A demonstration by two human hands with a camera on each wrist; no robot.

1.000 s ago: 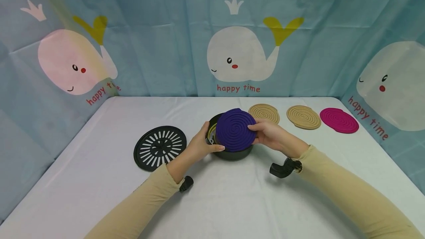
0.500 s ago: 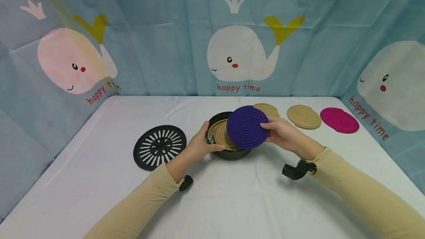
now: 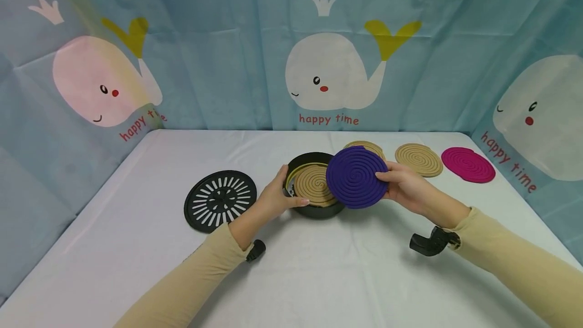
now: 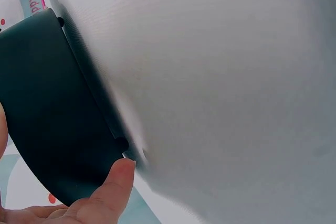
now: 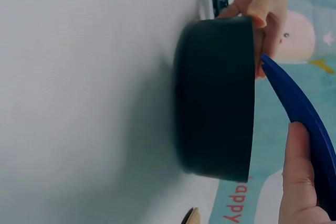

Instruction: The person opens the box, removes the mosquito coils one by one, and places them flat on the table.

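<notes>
Right hand [image 3: 407,190] pinches the purple coil [image 3: 357,177] at its right edge, thumb on top, fingers under. The coil is tilted, left edge low over the right rim of the black holder [image 3: 314,207], right edge raised. In the right wrist view the coil [image 5: 302,114] slants up and away from the holder's top edge [image 5: 218,95]; whether its low edge touches the rim I can't tell.

Left hand [image 3: 278,197] is curled round the holder's left wall, thumb on the near side, fingers wrapped toward the rim. Left wrist view confirms a fingertip [image 4: 113,187] pressed on the dark wall [image 4: 52,108]. The holder sits flat on the worktop [image 3: 319,272].

Inside the holder: a tan coil [image 3: 313,183] lying flat, its right part covered by the purple one.

Surroundings:
- Slotted black lid [image 3: 220,200] flat on the worktop, left of the holder, well apart from the left hand.
- Behind the purple coil, a tan coil [image 3: 364,146], mostly hidden, only its far edge showing.
- Further right another tan coil [image 3: 419,159], then a magenta coil [image 3: 468,164], both flat, separate, near the back right edge.

Open room: the near half of the worktop between the forearms is bare, and so is the back left corner. The right side behind the right hand is crowded by the row of coils. The whale-print backdrop [image 3: 291,44] closes off the back and both sides.
</notes>
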